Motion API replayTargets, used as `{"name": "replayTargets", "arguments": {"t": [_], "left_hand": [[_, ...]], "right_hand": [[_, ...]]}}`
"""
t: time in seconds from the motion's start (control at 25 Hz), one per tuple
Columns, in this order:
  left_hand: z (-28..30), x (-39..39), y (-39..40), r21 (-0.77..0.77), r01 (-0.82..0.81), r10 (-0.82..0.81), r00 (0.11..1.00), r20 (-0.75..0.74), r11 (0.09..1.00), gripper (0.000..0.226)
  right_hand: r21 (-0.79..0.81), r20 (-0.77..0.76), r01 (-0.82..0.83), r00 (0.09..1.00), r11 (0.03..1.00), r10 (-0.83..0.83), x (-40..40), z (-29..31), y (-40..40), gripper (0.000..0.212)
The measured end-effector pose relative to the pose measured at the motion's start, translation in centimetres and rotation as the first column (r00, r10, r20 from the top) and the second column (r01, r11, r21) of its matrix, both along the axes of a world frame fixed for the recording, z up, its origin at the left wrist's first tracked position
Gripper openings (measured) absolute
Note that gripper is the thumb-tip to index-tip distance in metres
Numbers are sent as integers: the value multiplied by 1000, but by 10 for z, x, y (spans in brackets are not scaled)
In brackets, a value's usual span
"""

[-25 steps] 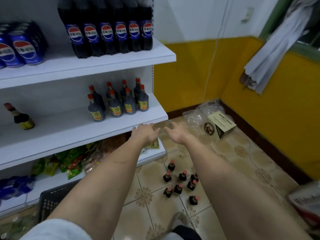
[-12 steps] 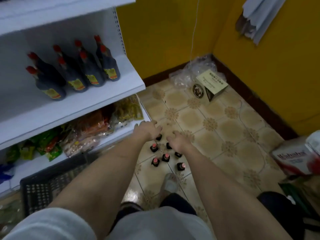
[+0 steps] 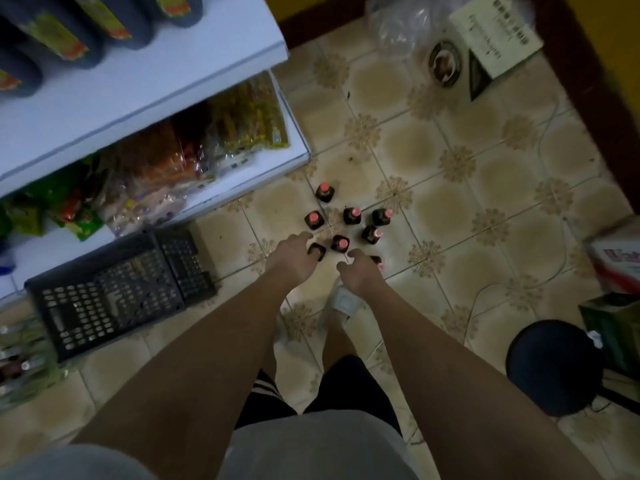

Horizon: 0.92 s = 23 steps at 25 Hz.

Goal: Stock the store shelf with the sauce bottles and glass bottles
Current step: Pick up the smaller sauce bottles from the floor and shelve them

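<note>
1. Standing on the shelf [image 3: 145, 77], several sauce bottles [image 3: 93, 15] are already stocked.
2. Eight or so floor bottles [image 3: 352, 215] are left beside the shelf's foot.
3. One is being closed on by the left hand [image 3: 294, 259]; the right hand [image 3: 360, 271] covers another, its grasp unclear.

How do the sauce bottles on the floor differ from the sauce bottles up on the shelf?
The floor bottles stand loosely scattered on the tiles, pink caps showing; the shelf bottles sit packed together, yellow labels showing, caps out of frame. Both hands reach the floor bottles only. Both groups are dark.
</note>
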State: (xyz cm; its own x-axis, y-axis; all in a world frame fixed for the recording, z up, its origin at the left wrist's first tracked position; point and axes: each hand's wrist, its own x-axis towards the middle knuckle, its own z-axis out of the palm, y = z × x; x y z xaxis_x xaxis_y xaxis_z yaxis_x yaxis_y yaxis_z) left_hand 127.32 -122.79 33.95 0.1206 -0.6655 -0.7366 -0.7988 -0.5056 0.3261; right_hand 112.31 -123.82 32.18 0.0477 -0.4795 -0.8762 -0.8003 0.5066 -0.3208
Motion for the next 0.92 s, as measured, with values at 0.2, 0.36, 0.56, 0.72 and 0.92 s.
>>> {"name": "replayTargets", "arguments": {"t": [0.2,0.36,0.56,0.72,0.92], "left_hand": [[-115,18,17,83,-119,123,992,-42,989,41],[-236,21,32,25,-89,90,993,-72,996,38],[-382,23,40,-42,-84,77,987,-138,996,65],[-463,19,42,-104,-90,63,969,-241,990,93],[-522,22,43,-187,9,-56,967,-250,982,103]], "right_hand": [[88,-54,47,998,995,-42,10,-104,9,47],[90,-93,69,994,994,-60,-1,-226,12,48],[-23,-141,190,971,982,-191,-14,-360,5,71],[-247,-64,142,985,958,-163,-20,-431,1,85],[-385,0,38,999,922,-41,-26,-485,-9,96]]}}
